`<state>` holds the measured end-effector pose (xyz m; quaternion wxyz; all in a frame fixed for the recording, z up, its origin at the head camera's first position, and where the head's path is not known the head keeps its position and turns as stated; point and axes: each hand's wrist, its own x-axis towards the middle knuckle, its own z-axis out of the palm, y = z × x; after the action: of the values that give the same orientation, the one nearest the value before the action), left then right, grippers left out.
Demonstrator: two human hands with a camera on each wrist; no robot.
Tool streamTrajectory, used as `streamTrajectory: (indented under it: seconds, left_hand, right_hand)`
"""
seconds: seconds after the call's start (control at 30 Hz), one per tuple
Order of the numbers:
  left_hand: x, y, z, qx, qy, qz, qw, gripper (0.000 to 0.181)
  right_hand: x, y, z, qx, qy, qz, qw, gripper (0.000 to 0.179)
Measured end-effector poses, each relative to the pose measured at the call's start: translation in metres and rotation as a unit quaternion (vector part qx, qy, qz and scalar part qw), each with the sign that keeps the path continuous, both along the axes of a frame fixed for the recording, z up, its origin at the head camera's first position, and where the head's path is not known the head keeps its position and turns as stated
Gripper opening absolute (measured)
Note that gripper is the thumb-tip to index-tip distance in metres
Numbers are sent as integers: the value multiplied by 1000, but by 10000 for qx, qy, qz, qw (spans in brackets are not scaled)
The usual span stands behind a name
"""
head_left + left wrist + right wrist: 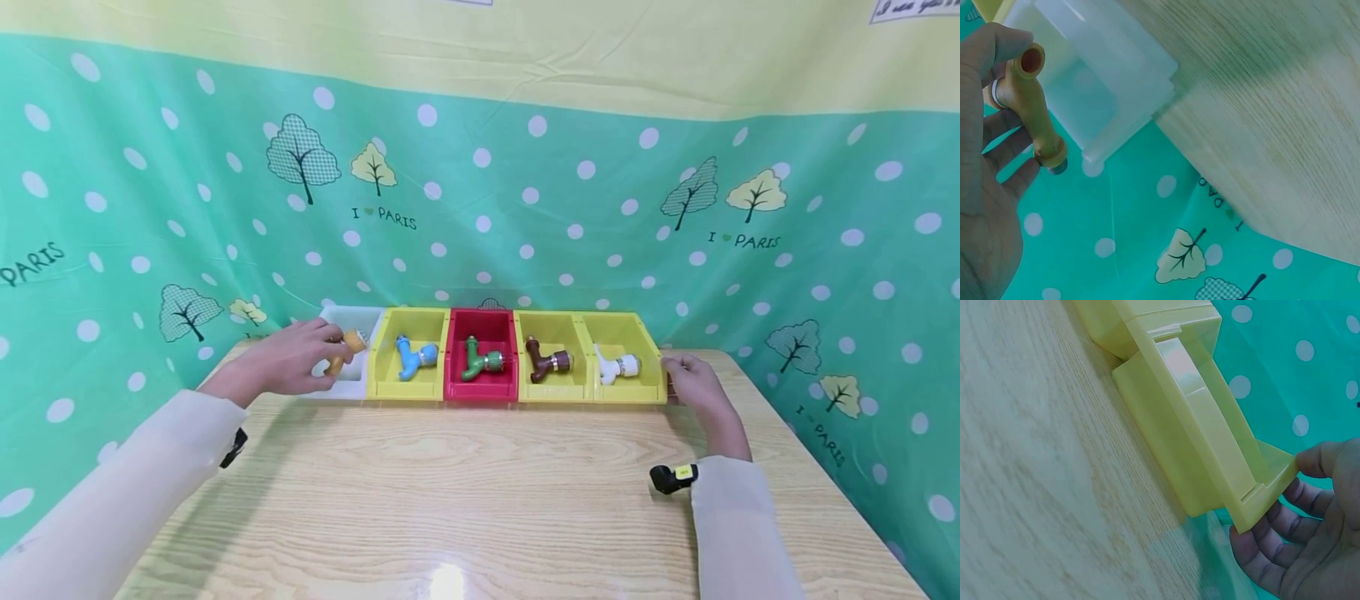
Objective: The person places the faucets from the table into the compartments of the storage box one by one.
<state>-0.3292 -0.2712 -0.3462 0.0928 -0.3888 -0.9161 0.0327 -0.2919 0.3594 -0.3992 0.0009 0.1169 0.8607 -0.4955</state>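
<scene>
My left hand holds an orange-yellow tap between thumb and fingers at the translucent white bin, the leftmost of the row. In the left wrist view the tap's open spout faces the camera, beside the bin. At the row's other end, my right hand pinches the outer rim of the rightmost yellow bin, thumb on one side and fingers on the other. A white tap lies in that bin.
Between these end bins, a blue tap lies in a yellow bin, a green tap in the red bin, and a brown tap in another yellow bin. Dotted green cloth hangs behind the wooden table.
</scene>
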Motion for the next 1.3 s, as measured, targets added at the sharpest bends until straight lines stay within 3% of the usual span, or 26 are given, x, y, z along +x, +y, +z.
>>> streamTrajectory:
  seconds: [0.33,0.5,0.7,0.97,1.3]
  left_hand:
    - [-9,-4,-7,34,39,44,10000,16]
    - [-13,-4,-9,-70,-6,-41,10000,15]
    - [-20,0,-13,-301,47,73,9995,8]
    - [-25,1,-18,-504,297,-145,9982,7]
    - [-35,5,-20,-807,3,-41,9967,9]
  right_hand:
    - [-2,3,0,-58,-8,74,10000,58]
    - [-2,4,1,-13,30,139,9999,60]
    - [-2,4,-1,-14,40,99,9999,59]
    - [-2,2,1,-14,-14,123,9999,60]
    - [-3,4,-1,-59,-82,105,9999,60]
